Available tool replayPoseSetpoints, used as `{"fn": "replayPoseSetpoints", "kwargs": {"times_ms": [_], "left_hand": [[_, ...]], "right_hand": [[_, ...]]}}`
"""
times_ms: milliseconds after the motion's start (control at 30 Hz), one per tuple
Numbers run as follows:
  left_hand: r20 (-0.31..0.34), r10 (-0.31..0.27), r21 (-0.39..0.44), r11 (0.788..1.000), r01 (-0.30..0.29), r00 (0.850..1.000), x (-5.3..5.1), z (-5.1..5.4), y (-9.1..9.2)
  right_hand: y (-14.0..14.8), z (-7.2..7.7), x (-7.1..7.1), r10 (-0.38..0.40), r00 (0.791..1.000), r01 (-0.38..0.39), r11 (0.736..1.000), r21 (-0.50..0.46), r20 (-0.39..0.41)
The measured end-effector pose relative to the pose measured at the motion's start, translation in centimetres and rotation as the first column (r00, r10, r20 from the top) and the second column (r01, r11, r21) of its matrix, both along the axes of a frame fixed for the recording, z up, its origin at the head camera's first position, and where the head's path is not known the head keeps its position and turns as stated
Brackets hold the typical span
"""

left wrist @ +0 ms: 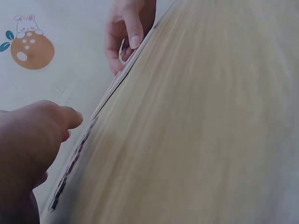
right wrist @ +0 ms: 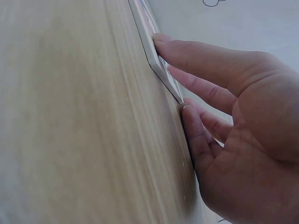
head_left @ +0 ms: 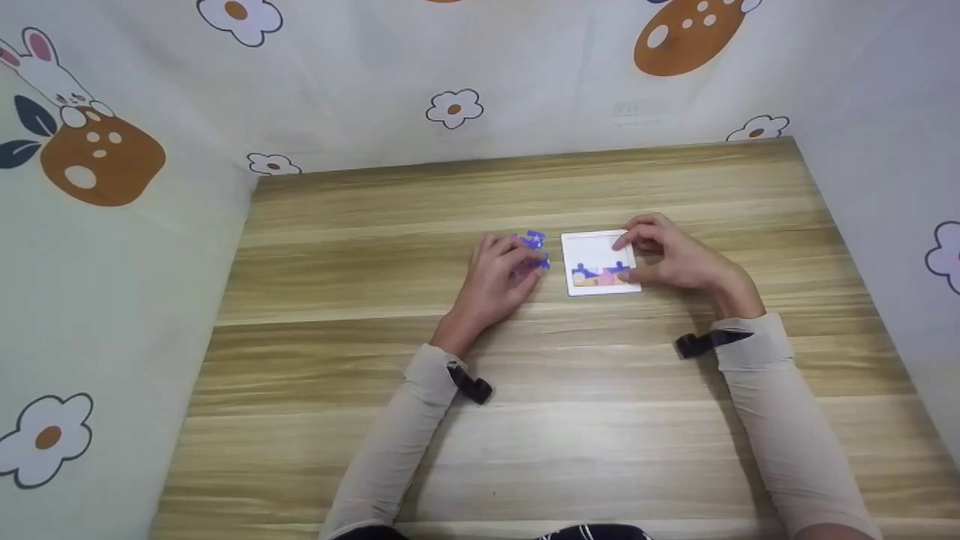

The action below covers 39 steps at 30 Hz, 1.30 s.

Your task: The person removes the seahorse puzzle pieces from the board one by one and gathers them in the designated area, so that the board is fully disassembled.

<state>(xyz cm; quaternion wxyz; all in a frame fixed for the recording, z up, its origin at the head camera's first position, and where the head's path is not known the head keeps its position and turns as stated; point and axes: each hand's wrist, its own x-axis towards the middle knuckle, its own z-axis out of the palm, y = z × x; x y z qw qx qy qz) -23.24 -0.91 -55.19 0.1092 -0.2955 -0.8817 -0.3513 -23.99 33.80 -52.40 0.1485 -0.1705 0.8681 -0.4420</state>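
Observation:
Several small blue-purple jigsaw pieces lie flat on the table, partly hidden by my left hand. That hand arches over them with loosely bent fingers; whether a fingertip touches a piece cannot be seen. To their right is a square white puzzle tray, with joined pieces in blue, yellow and pink along its near side. My right hand holds the tray at its right side. In the right wrist view the thumb presses on the tray's top, and other fingertips meet its edge.
The wood-grain table stretches around both hands. Pale cloth printed with flowers and oranges hangs along the back and both sides. Black wrist mounts sit on the sleeves.

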Motion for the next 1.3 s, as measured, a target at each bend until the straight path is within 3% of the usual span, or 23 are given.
{"fn": "replayPoseSetpoints", "kwargs": {"times_ms": [233,467,900,1300], "left_hand": [[0.034,-0.109,-0.034,0.993,0.110,0.993,0.8,0.4,1.9],[0.147,-0.182,-0.069,0.979,0.193,0.972,0.9,0.4,3.9],[0.197,-0.171,-0.069,0.980,0.188,0.965,0.8,0.0,4.5],[0.170,-0.186,-0.076,0.977,0.201,0.968,0.8,-0.1,4.5]], "right_hand": [[0.2,0.0,0.1,0.018,0.999,-0.018,1.000,0.007,-0.035],[0.1,0.0,0.0,0.025,0.999,-0.025,1.000,0.013,-0.041],[-0.1,0.2,-0.1,-0.001,1.000,0.001,1.000,-0.023,0.012],[0.0,0.1,0.0,-0.004,1.000,0.004,1.000,-0.006,-0.002]]}}
